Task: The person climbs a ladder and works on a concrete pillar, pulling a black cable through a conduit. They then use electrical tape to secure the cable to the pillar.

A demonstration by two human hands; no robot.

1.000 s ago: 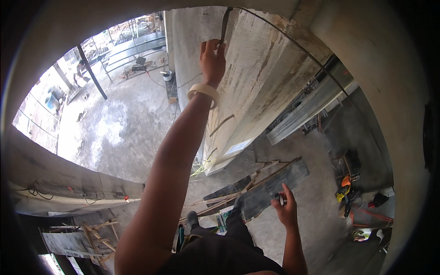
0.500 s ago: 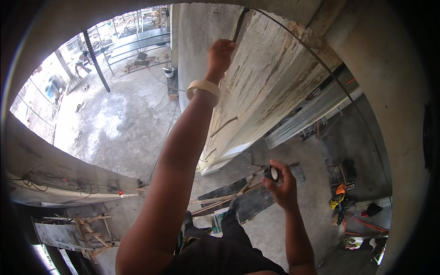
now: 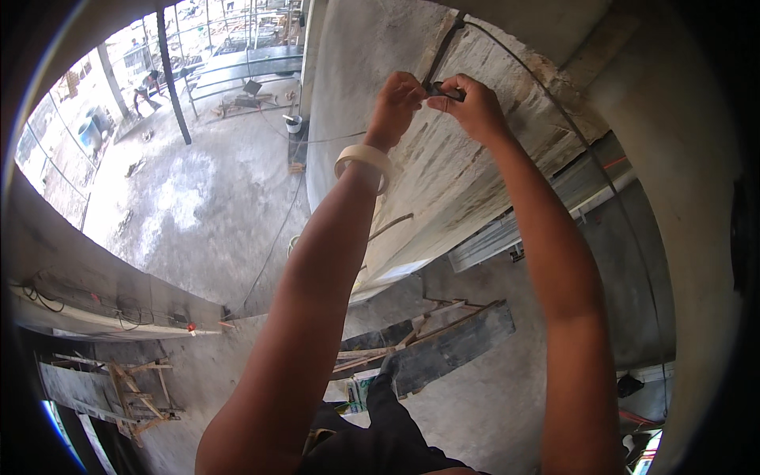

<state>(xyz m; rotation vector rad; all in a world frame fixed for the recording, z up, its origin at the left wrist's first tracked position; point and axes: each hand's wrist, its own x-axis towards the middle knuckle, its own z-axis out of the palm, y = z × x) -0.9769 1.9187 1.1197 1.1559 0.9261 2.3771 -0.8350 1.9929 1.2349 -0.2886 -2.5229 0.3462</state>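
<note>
My left hand (image 3: 398, 109) is raised to the wall, fingers closed at the lower end of a dark flat strip or cable (image 3: 442, 51) that hangs down the rough concrete. Close beside it, my right hand (image 3: 475, 111) grips a roll of black tape (image 3: 448, 92) against the strip's end. Exactly how tape and strip meet is hidden by the fingers. Around my left wrist sits a wide cream-coloured ring, like a roll of masking tape (image 3: 366, 158).
A thin black cable (image 3: 554, 107) curves down at the right. Below, planks (image 3: 419, 336) and dark sheets (image 3: 467, 340) lie near my feet. A short rod (image 3: 392, 226) juts from the wall. A white bucket (image 3: 294, 124) stands at far left, where another person (image 3: 147, 91) bends.
My right hand has risen from low on the right to meet my left hand at the strip, bringing the black tape roll. The left hand stays at the strip's lower end.
</note>
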